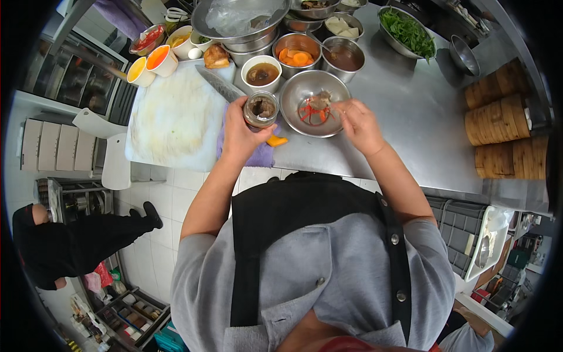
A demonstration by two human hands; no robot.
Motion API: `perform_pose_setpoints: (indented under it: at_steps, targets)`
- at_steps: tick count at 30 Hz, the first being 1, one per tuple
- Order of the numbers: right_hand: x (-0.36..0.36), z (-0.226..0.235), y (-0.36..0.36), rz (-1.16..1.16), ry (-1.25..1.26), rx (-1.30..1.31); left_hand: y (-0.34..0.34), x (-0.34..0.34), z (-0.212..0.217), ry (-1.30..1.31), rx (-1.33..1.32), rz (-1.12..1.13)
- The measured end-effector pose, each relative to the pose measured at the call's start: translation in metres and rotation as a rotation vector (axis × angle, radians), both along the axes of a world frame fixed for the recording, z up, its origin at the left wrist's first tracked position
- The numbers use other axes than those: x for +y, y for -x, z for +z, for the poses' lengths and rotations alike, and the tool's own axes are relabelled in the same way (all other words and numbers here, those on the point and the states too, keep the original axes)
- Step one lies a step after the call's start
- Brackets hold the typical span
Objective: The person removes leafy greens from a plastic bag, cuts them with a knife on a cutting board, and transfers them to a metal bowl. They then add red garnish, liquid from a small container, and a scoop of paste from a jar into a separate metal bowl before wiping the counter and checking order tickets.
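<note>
1. The left hand (239, 134) is curled round the small glass jar (261, 111), which is held near the worktop's (404, 123) front edge, left of the steel bowl (295, 95).
2. The right hand (360, 126) is half curled at the bowl's right rim, above red strips (315, 115); I cannot tell whether its fingertips meet or hold anything.
3. The jar looks rigid, fairly light and breakable (slick too, should the glass be greasy). Its round side seems the best grip, with the mouth left free.
4. The knife (223, 87) lies close behind the left hand, so its edge needs care; the roomiest stretch is right of the bowl, before the bamboo steamers (498, 122).
</note>
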State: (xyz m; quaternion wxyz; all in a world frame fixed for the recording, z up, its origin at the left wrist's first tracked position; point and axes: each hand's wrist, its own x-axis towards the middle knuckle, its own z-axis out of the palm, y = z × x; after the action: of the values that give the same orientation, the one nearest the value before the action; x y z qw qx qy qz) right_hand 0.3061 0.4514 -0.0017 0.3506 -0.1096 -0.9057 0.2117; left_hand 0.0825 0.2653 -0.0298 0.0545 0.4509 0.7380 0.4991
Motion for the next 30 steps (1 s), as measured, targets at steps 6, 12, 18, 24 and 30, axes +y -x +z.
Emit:
perform_pose_setpoints:
  at_steps: [6,12,18,24,30]
  targets:
    - [-0.015,0.031,-0.004,-0.034,-0.077,0.042,-0.001,-0.002,0.0,-0.019,0.0,0.001]
    - [0.001,-0.003,-0.002,0.014,-0.115,0.002,-0.002,0.002,0.003,-0.006,0.011,-0.034]
    - [-0.017,0.033,-0.004,0.018,-0.106,0.033,-0.001,0.001,0.002,0.016,0.034,0.004]
    - [-0.001,0.003,0.003,0.0,0.055,0.104,-0.005,0.006,0.012,-0.017,0.037,-0.056]
    - [-0.013,0.052,0.009,-0.043,0.283,0.27,-0.006,0.008,0.017,0.008,0.103,-0.026]
